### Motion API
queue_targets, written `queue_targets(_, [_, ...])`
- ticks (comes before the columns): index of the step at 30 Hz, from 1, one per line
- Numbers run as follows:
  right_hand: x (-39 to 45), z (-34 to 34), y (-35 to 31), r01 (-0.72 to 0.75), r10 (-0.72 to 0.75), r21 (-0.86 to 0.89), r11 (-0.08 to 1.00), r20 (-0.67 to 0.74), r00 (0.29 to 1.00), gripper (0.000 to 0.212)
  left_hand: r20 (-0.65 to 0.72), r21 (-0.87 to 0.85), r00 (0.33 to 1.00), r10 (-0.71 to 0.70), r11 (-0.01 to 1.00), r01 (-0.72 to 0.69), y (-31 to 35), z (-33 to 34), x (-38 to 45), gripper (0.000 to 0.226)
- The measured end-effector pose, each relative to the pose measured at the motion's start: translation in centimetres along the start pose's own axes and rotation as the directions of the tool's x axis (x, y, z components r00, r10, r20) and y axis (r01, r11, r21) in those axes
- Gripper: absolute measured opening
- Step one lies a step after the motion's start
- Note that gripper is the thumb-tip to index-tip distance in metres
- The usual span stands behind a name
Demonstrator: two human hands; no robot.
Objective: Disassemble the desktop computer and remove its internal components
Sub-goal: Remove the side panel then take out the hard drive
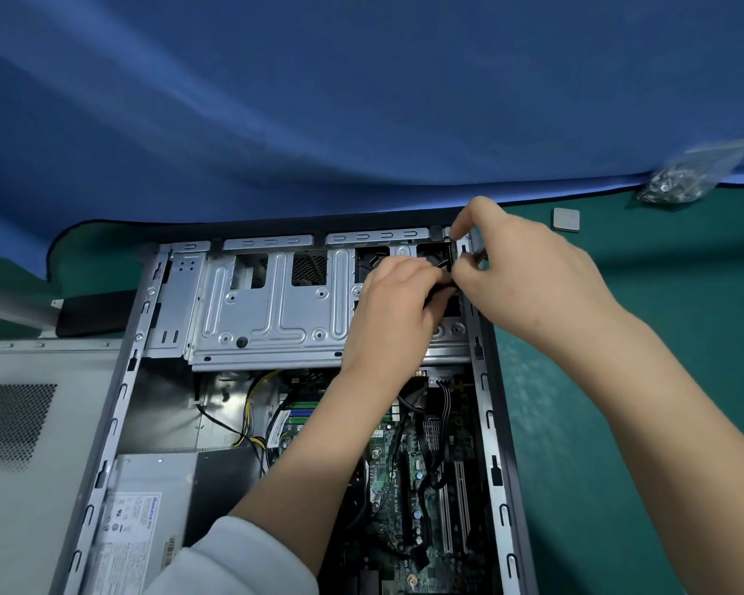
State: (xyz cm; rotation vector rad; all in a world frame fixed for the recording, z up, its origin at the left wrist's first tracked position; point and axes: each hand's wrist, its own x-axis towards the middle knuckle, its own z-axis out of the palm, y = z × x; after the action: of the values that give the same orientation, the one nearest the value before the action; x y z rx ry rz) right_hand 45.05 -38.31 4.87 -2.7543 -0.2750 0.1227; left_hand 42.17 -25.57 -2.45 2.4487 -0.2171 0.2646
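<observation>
Green matte surface [619, 423], blue cloth [318, 100] draped across the back, hiding the room. Open desktop case [486, 380] lies flat on the surface, centre frame, near edge cut off. Inside: stamped silver drive cage [271, 302] with ribs and cutouts, green motherboard [404, 474] with white slots, boxy grey power supply [147, 508] with label, yellow-black cables [250, 418]. Perforated grey side panel [18, 423] lies left. Left hand [391, 311] curled round a black part at the cage's far right corner; exact part hidden by fingers. Right hand [529, 272] pinches something small at the same corner, too obscured to identify. Clear bag of screws [679, 182] blurred far right; small grey square piece [566, 219] near it.
</observation>
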Motion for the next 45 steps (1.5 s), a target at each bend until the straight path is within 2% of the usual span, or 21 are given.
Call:
queue_targets(4, [0.1,0.0,0.2,-0.003,0.001,-0.062,0.998,-0.036,0.999,0.014,0.050,0.037,0.999,0.001,0.999,-0.003,0.3,-0.5,0.6,0.013])
queue_targets(9, [0.0,0.2,-0.3,0.007,-0.006,0.027,1.000,-0.034,0.999,0.014,0.135,0.085,0.991,-0.004,0.996,-0.008,0.7,-1.2,1.4,0.007])
queue_targets(11, [0.1,0.3,-0.3,-0.007,0.007,0.007,1.000,-0.058,0.998,0.011,0.157,0.108,0.988,-0.007,0.994,-0.011,0.7,-1.5,1.6,0.007])
queue_targets(13, [0.1,0.5,-0.3,-0.004,0.002,-0.017,1.000,-0.086,0.996,0.016,0.181,0.155,0.983,-0.009,0.988,-0.020,0.9,-1.6,1.8,0.009])
queue_targets(15, [0.1,0.8,-0.2,-0.005,0.008,0.033,0.999,-0.098,0.995,0.009,0.199,0.166,0.980,-0.006,0.986,-0.027,0.8,-1.8,2.0,0.008])
queue_targets(20, [-0.2,1.3,-0.2,-0.078,0.090,0.217,0.973,-0.048,0.995,0.012,0.230,0.210,0.973,-0.006,0.977,-0.043,0.8,-1.9,2.3,0.009])
queue_targets(21, [-0.2,1.4,-0.1,-0.099,0.113,0.213,0.972,-0.055,0.992,0.007,0.227,0.219,0.974,-0.007,0.975,-0.044,0.9,-1.9,2.3,0.008])
queue_targets(24, [-0.1,1.3,0.1,-0.109,0.124,0.166,0.980,-0.082,0.989,0.018,0.228,0.283,0.974,-0.011,0.957,-0.056,1.1,-1.8,2.7,0.012])
queue_targets(27, [0.1,1.1,0.2,-0.088,0.103,0.199,0.976,-0.069,0.992,0.008,0.260,0.364,0.965,-0.016,0.928,-0.083,1.3,-1.6,3.2,0.015])
queue_targets(31, [-0.1,1.1,0.3,-0.094,0.110,0.251,0.963,-0.053,0.993,0.006,0.252,0.413,0.967,-0.022,0.907,-0.087,1.7,-1.4,3.4,0.016])
queue_targets(37, [-0.5,1.5,0.7,-0.096,0.142,0.428,0.899,-0.077,0.987,0.011,0.261,0.340,0.963,-0.066,0.940,-0.028,2.2,-1.9,3.4,0.008])
queue_targets(39, [-0.3,1.5,0.6,-0.098,0.136,0.486,0.868,-0.043,0.990,0.013,0.252,0.344,0.963,-0.093,0.939,0.001,2.4,-2.0,3.4,0.016])
queue_targets(42, [0.0,1.3,0.6,-0.099,0.115,0.495,0.863,-0.002,0.993,0.012,0.237,0.367,0.965,-0.113,0.930,0.019,2.3,-1.8,3.3,0.023])
queue_targets(45, [0.0,1.1,0.8,-0.076,0.106,0.507,0.859,-0.031,0.994,0.009,0.218,0.299,0.966,-0.140,0.952,0.070,2.5,-1.8,3.4,0.011])
